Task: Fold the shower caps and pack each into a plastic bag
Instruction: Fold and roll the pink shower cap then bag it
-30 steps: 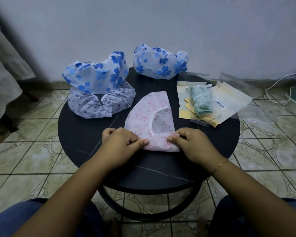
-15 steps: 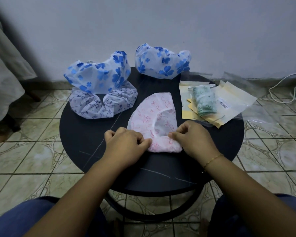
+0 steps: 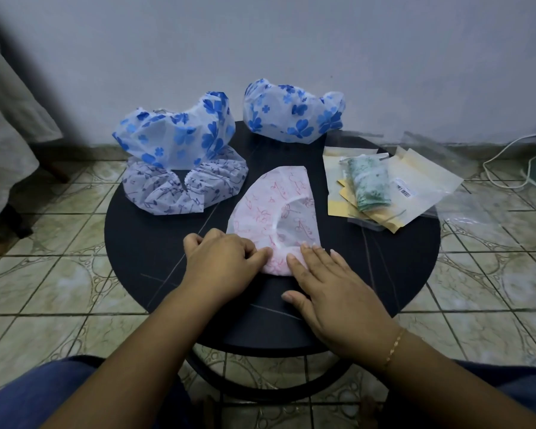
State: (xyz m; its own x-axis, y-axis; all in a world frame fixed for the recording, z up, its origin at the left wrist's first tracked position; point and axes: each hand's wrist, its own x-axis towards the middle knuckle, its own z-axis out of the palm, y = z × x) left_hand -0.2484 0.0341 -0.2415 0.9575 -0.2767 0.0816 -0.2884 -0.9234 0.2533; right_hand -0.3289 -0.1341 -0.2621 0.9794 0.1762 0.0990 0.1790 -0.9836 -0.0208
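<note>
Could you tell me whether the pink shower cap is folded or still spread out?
Folded in half: the pink shower cap lies as a flat half-round with one straight edge.

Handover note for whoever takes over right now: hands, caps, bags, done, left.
Left hand pinches the near edge of the pink cap; right hand lies flat, fingers pressing the same edge.
Pink cap is folded in half on the round table.
Done: green cap is bagged, on the spare bags.
Left: finish and bag the pink cap, then two blue-flower caps and the purple-print cap.
</note>
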